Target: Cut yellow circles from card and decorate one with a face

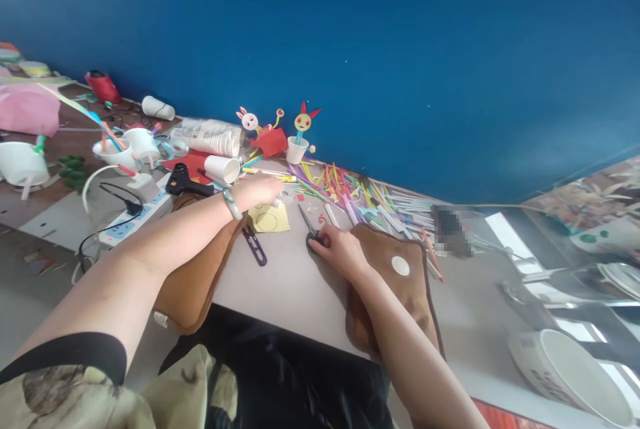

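Observation:
My left hand (261, 190) reaches over the upper edge of a yellow paper (273, 221) with circles drawn on it; its fingertips are blurred, and whether they hold anything is unclear. My right hand (336, 247) has its fingers on the dark handles of the scissors (311, 224), whose blades point up and left on the table. Dark thread snips (255, 246) lie below the yellow paper. Small paper scraps are scattered between the paper and the scissors.
Brown cushions (400, 289) lie under both forearms. A black glue gun (185, 181) and a power strip (143, 212) are on the left. Colourful strips (345, 189) spread along the blue wall, beside a decorated cup (297, 149). A white bowl (575, 376) stands at the lower right.

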A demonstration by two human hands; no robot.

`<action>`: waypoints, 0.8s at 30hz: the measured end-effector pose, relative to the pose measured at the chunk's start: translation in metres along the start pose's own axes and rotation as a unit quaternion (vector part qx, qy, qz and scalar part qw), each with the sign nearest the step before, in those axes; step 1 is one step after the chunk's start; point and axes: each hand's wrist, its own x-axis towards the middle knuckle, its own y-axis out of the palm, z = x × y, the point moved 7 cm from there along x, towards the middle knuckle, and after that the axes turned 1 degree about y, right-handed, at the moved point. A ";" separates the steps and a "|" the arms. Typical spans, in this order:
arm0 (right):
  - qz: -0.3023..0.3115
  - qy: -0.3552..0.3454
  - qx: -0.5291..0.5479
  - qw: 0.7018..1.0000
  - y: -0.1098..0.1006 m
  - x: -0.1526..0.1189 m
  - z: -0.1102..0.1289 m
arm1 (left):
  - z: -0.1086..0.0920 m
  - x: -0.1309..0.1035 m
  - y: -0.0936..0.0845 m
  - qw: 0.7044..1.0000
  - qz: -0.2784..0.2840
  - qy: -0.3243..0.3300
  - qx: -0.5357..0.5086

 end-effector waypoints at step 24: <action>0.030 0.024 -0.007 0.999 0.004 -0.002 -0.015 | -0.002 -0.015 0.028 0.946 0.270 0.110 -0.142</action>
